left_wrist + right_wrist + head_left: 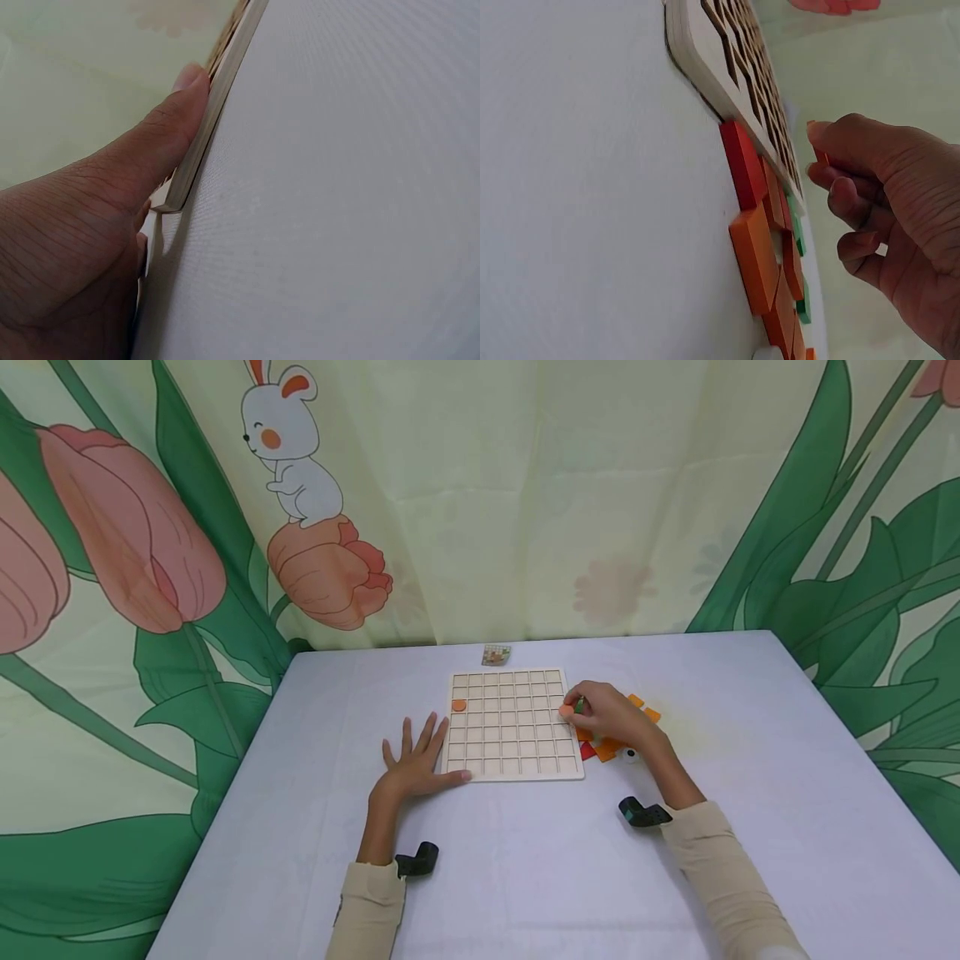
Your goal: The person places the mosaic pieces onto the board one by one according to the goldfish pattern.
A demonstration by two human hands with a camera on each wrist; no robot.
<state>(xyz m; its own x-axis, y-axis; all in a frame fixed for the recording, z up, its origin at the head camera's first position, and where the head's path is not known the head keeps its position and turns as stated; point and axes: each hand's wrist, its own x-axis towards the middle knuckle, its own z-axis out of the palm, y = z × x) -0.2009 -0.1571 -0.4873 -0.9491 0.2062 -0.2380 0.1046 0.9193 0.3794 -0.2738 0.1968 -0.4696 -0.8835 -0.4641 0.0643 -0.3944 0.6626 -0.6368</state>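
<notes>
A pale wooden grid board lies on the table, with one orange piece in a cell near its far left. My left hand has its fingers spread beside the board's left edge. In the left wrist view its thumb rests along the near edge of the board. My right hand pinches a small orange tile between thumb and fingertips, above the board's right edge. Under and beside this hand lie loose tiles, among them red, orange and green ones.
A small printed picture card lies behind the board. Near the loose tiles is a round white piece with a dark centre. A white cloth covers the table, and a curtain with flowers and a rabbit hangs behind it.
</notes>
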